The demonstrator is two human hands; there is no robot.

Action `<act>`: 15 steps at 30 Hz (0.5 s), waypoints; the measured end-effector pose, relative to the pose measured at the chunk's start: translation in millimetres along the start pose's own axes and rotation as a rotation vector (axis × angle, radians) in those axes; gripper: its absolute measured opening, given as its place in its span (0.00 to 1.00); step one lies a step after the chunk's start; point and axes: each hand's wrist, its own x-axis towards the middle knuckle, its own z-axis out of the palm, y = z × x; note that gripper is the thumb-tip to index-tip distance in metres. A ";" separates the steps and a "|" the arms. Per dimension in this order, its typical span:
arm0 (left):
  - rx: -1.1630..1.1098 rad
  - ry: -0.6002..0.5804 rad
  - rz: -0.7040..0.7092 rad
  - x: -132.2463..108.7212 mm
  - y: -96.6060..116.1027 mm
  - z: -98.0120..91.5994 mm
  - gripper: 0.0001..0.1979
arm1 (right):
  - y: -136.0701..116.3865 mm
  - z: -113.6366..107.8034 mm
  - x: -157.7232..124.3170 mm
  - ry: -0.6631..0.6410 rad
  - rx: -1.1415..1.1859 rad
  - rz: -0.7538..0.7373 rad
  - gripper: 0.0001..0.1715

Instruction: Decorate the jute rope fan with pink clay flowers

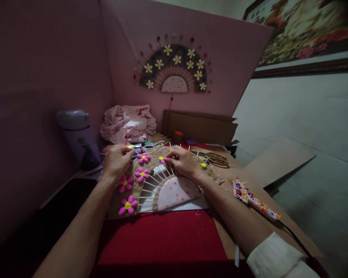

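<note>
A half-round fan decoration (139,190) wrapped in twine lies in front of me, with thin sticks fanning out from a pink-spotted cloth centre (178,193). Along its left side are several pink clay flowers (128,205) with yellow middles. My left hand (116,162) is closed at the fan's upper left edge, its fingertips pinched by a stick end. Over the fan's upper middle, my right hand (182,162) pinches a pink petal against a partly made flower (161,158). A bare yellow flower middle (203,165) sits on the right side.
A finished fan with white flowers (176,60) hangs on the pink board behind. Bunched cloth (129,123), a purple bottle (79,135) and folded cardboard (203,125) stand at the back. Scissors (217,158) and a flower-patterned glue gun (253,199) with a cord lie at right.
</note>
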 end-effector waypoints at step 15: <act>-0.007 0.035 0.007 0.9 -3.4 3.0 0.12 | 4.3 -0.3 -3.0 0.011 -0.018 -0.052 0.06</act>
